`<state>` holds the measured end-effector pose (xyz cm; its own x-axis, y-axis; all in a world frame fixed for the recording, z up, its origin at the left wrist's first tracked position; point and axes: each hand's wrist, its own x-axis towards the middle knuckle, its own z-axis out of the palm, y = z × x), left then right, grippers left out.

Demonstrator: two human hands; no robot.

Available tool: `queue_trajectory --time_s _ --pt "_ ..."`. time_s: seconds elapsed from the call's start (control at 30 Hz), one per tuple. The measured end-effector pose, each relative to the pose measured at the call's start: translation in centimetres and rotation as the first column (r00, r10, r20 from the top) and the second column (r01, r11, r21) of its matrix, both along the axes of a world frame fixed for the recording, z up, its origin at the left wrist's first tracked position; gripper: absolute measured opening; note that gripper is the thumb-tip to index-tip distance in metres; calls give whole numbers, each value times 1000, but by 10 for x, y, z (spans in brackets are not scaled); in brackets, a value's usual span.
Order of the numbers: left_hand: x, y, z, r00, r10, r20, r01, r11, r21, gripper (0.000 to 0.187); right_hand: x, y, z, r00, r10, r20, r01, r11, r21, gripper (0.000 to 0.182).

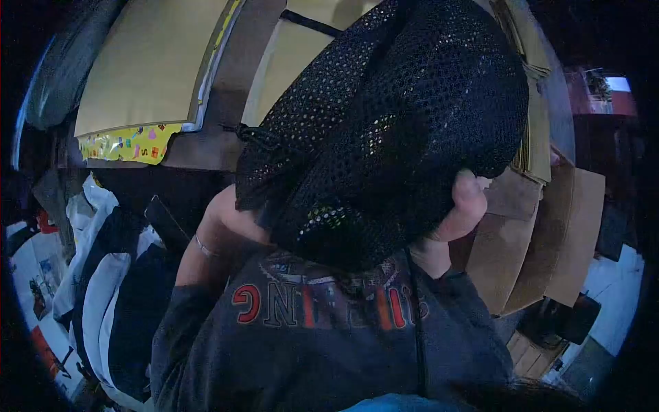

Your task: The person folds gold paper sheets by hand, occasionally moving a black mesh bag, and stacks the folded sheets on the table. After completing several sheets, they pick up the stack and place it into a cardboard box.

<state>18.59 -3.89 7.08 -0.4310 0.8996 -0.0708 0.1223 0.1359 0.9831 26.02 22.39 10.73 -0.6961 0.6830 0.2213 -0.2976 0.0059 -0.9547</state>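
Note:
A black mesh bag [412, 117] fills the middle of the head view, raised in front of my chest. Its netting is bunched in folds, and a dark drawstring cord [259, 136] shows at its left side. My right hand [469, 206] grips the lower right edge, thumb pointing up against the mesh. At the lower left edge, my left hand [237, 216] holds the bag too, its fingers hidden by the fabric. Another thin black cord [417, 323] hangs down over my dark printed shirt [329, 343].
Beige sheets [147, 62] with a yellow patterned piece [127, 145] lie at the upper left. Folded brown cardboard [549, 233] stands at the right. Black and white cloth or bags [113, 295] are heaped at the lower left.

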Motion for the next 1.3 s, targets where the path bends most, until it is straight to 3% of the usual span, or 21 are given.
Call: queue_trajectory --time_s 0.1,0.2,0.23,0.27,0.33,0.43,0.53,0.6,0.63,0.67,0.7,0.73,0.77,0.83,0.9,0.97,1.03,1.1,1.2,1.23,1.3 --pt "1 -2 -3 1000 18 -16 -18 1000 20 74 5 9 -9 976 217 -10 -216 970 -114 78" --pt "3 3 9 997 30 -66 -27 998 48 74 -10 2 2 974 224 -28 -224 947 -230 80" --pt "13 9 30 859 176 480 -266 956 124 72 -21 -8 15 968 250 -40 -251 930 -270 81" --pt "22 12 45 444 179 878 -489 870 70 70 -25 -14 23 964 259 54 -230 920 -316 79" --pt "35 -14 26 234 253 939 -415 899 -139 70 -35 -24 19 937 329 117 -281 909 -308 76" --pt "55 -31 81 309 230 923 -451 890 -70 67 -39 -57 25 846 532 21 -438 718 -541 73" --pt "75 -43 109 339 441 831 -715 695 -77 54 -46 -80 32 758 641 -116 -567 561 -603 75" --pt "78 -72 92 455 774 441 -760 596 -261 56 -62 -80 45 742 650 -162 -635 605 -481 77" --pt "71 -78 92 464 772 435 -760 599 -253 56 -70 -78 57 757 609 -239 -646 637 -421 78" --pt "55 -81 94 660 751 -5 -748 657 -88 43 -78 -74 69 761 566 -316 -649 672 -358 79" --pt "36 -80 97 647 606 -463 -667 744 41 34 -86 -57 72 801 554 -225 -595 775 -211 75" --pt "9 -59 111 733 660 166 -681 713 168 30 -91 -52 88 799 498 -337 -583 778 -233 71" --pt "-19 -27 132 575 386 721 -734 632 247 27 -98 -48 106 785 434 -442 -574 778 -255 67" --pt "-57 28 175 424 93 901 -709 653 266 29 -124 -29 120 727 323 -606 -516 840 -170 58" --pt "-109 57 172 731 124 671 -532 720 445 29 -157 4 114 704 265 -658 -443 889 -116 54" --pt "-181 85 162 820 -100 563 -274 796 540 35 -183 25 121 759 150 -634 -294 947 -128 52" --pt "-189 119 181 820 51 570 -368 810 457 34 -217 48 121 827 -44 -561 37 999 -23 46" --pt "-215 136 184 801 204 563 -465 805 370 32 -256 76 112 804 -35 -594 9 999 -47 47" --pt "-274 153 160 782 27 623 -305 888 345 44 -279 88 112 815 -150 -560 105 988 -111 44" --pt "-283 159 156 785 28 618 -303 889 343 44 -287 93 108 863 -73 -500 -20 984 -178 52" --pt "-302 171 149 806 256 533 -440 863 250 47 -309 100 101 909 -49 -414 -77 957 -281 67"
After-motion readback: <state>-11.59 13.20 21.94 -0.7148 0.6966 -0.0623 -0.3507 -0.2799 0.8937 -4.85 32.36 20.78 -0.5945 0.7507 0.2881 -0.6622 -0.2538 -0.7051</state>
